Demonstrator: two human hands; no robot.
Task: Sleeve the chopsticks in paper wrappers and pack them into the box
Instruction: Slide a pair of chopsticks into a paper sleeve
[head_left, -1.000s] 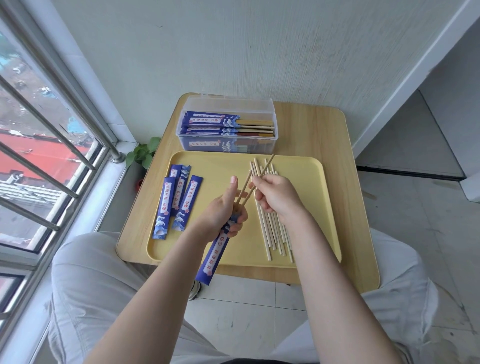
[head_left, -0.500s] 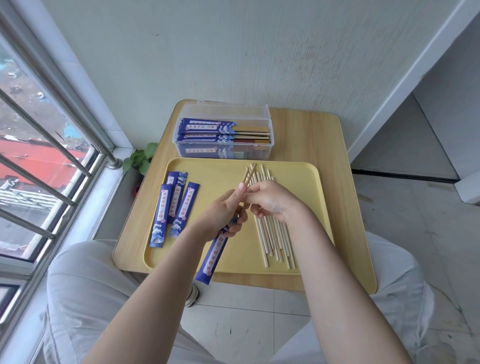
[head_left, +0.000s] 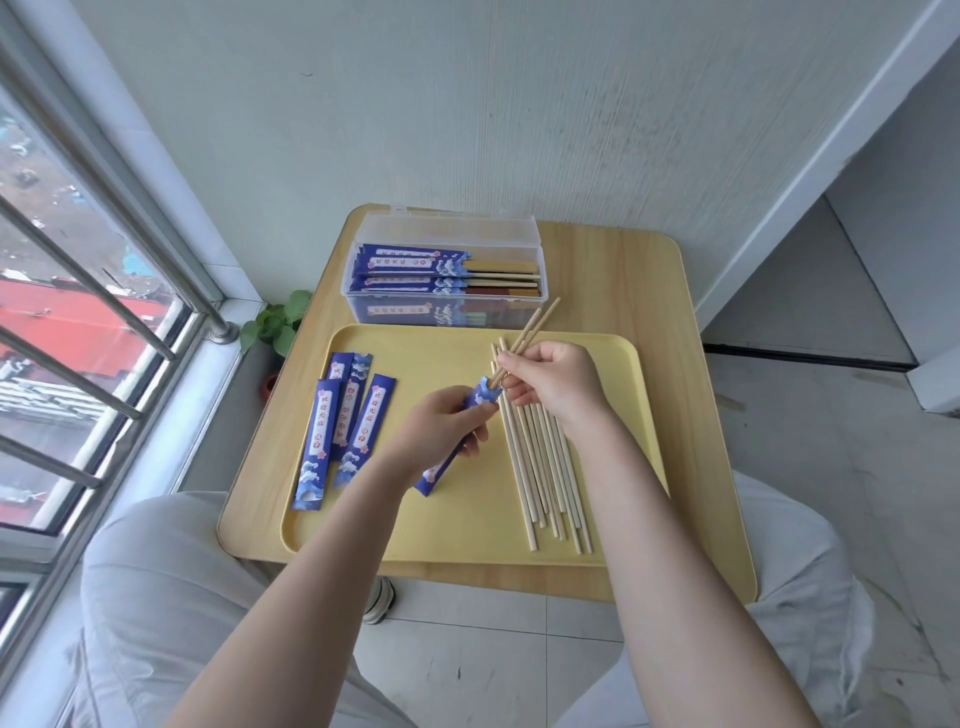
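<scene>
My left hand (head_left: 441, 423) grips a blue paper wrapper (head_left: 457, 436) with its mouth tilted up toward my right, so the opening meets the sticks. My right hand (head_left: 553, 382) pinches a pair of chopsticks (head_left: 524, 340) low down, tips just entering that mouth. Loose chopsticks (head_left: 545, 467) lie along the tray's (head_left: 618, 364) right side, spare wrappers (head_left: 340, 426) on its left. The box (head_left: 449, 270) of finished pairs waits at the table's (head_left: 649, 291) far edge.
</scene>
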